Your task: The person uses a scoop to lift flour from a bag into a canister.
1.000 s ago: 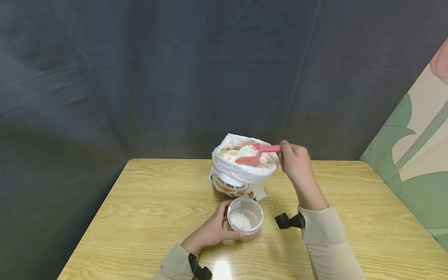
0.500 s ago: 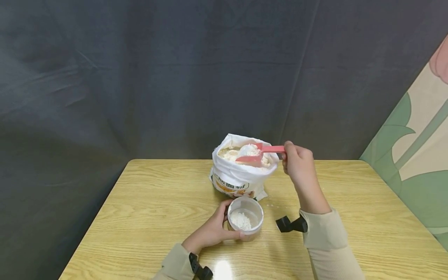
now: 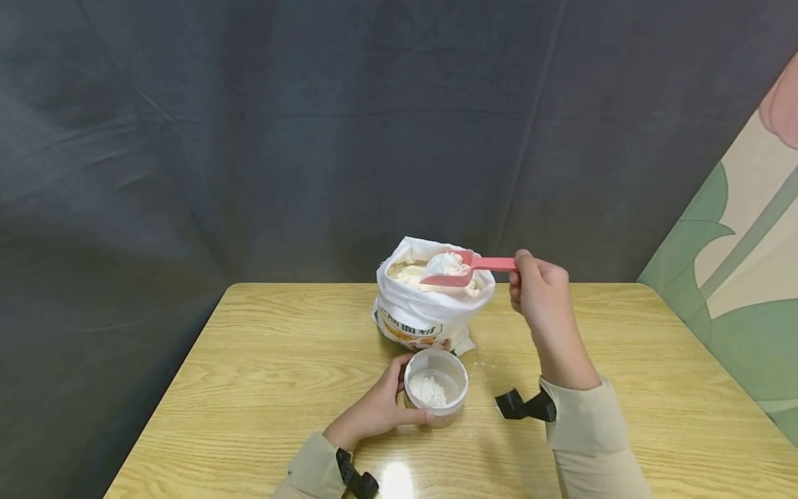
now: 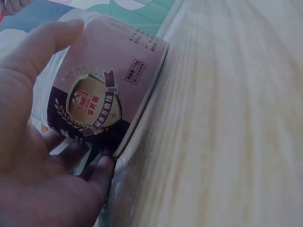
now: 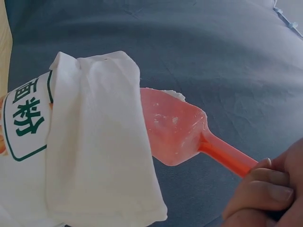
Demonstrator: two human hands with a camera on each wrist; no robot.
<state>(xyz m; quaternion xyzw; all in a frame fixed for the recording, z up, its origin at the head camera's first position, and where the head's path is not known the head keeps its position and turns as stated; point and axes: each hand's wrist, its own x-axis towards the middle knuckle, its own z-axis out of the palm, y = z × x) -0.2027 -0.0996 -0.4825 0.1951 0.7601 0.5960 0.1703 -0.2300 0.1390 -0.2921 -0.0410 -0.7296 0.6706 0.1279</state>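
Observation:
My right hand [image 3: 544, 287] grips the handle of a pink scoop [image 3: 495, 264] heaped with white flour [image 3: 446, 265]. The scoop is level over the mouth of a white flour bag [image 3: 424, 301], whose top edge is folded outward. In the right wrist view, the scoop's underside [image 5: 170, 127] shows above the bag's rim. My left hand [image 3: 377, 410] holds a round clear jar [image 3: 463, 388] from its left side, thumb in front and fingers behind. A little flour lies in the jar's bottom. The jar's printed label [image 4: 102, 85] shows in the left wrist view, its base on the table.
The wooden table [image 3: 274, 374] runs back to a dark curtain [image 3: 349, 138]. A few specks of flour lie on the table right of the jar. A patterned panel [image 3: 748, 277] with green leaves stands at the right.
The right hand has moved slightly right and the loaded scoop has risen a little with it, clear of the flour in the bag. The left hand and jar have stayed in place.

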